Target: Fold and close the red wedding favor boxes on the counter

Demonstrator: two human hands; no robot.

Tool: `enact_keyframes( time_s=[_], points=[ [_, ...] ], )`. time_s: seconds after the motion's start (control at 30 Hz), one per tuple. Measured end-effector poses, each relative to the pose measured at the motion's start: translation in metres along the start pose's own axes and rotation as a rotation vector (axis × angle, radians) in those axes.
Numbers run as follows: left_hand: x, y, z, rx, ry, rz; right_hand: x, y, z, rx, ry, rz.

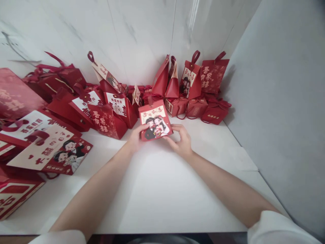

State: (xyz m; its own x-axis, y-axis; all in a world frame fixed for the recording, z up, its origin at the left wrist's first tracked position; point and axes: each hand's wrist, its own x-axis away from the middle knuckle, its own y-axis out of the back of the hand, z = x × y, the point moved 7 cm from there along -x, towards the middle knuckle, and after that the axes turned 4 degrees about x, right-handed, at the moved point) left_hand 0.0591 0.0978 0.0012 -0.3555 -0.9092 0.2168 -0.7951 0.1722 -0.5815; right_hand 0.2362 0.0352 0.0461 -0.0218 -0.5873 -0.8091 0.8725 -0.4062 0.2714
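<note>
A small red gift box (pixel 154 120) with a cartoon couple printed on its front stands slightly tilted on the white table (pixel 157 189). My left hand (pixel 135 138) grips its lower left edge, fingers curled round it. My right hand (pixel 180 140) holds the lower right corner, thumb and fingers pinched on the box. Both forearms reach forward from the near edge.
Several folded red gift bags (pixel 195 81) stand along the back wall at the corner. More red bags (pixel 111 118) lean left of the box. Flat unfolded red and white box blanks (pixel 43 142) are stacked at far left. A grey wall (pixel 284 101) bounds the right side.
</note>
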Motion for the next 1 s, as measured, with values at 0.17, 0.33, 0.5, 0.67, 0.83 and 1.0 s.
enact_keyframes(
  time_s=[0.17, 0.33, 0.5, 0.67, 0.83, 1.0],
  points=[
    [-0.001, 0.019, -0.035, -0.146, -0.482, -0.221, 0.0, -0.003, -0.001, -0.066, 0.002, 0.035],
    [-0.001, 0.011, -0.028, -0.337, -0.536, -0.177, -0.013, 0.016, 0.006, -0.045, -0.019, -0.124],
    [0.007, -0.004, -0.016, -0.447, -0.56, -0.171, -0.065, 0.026, 0.051, 0.032, 0.17, 0.148],
    [0.012, -0.011, -0.013, -0.553, -0.614, -0.181, -0.096, 0.022, 0.079, 0.096, 0.241, 0.506],
    [0.008, -0.005, -0.012, -0.571, -0.61, -0.197, -0.093, 0.029, 0.071, 0.177, 0.117, 0.697],
    [0.004, -0.005, -0.009, -0.624, -0.571, -0.17, -0.089, 0.046, 0.067, 0.117, 0.046, 0.816]
  ],
)
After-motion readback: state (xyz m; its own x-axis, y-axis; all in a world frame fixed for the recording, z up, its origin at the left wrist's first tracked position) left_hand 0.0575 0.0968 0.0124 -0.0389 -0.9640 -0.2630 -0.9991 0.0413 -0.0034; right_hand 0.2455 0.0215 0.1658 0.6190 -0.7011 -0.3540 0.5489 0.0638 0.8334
